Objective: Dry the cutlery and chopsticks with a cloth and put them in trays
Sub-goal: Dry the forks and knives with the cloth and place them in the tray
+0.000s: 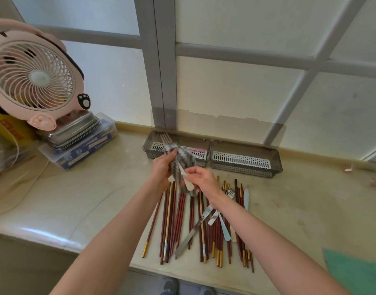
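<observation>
Both hands are working above the pale, glossy tabletop (76, 199). The left hand (161, 169) is gripping a grey-and-white zigzag cloth (181, 165), which is bunched around the upper end of a piece of cutlery with a cream handle (188, 184). The right hand (202, 179) is pinching that handle between thumb and fingers; the working end is hiding inside the cloth, so what kind of utensil it is cannot be told.

Below the hands, a heap of chopsticks (172, 226) is lying on the tabletop, mostly dark red-brown, several with gold tips pointing toward the near edge. Mixed in among them are a steel table knife (191, 233) lying slantwise, a fork (230, 193) with tines pointing away, and a pale blue-handled utensil (224, 228).

Two smoky translucent trays with white slotted inserts are sitting side by side against the window frame. The left tray (148, 145) is already holding a few pieces, including something pink, partly hidden by the cloth. The right tray (246, 160) is showing only its insert.

A pink fan (33, 79) is standing at far left on a steel lidded box (74, 130).
</observation>
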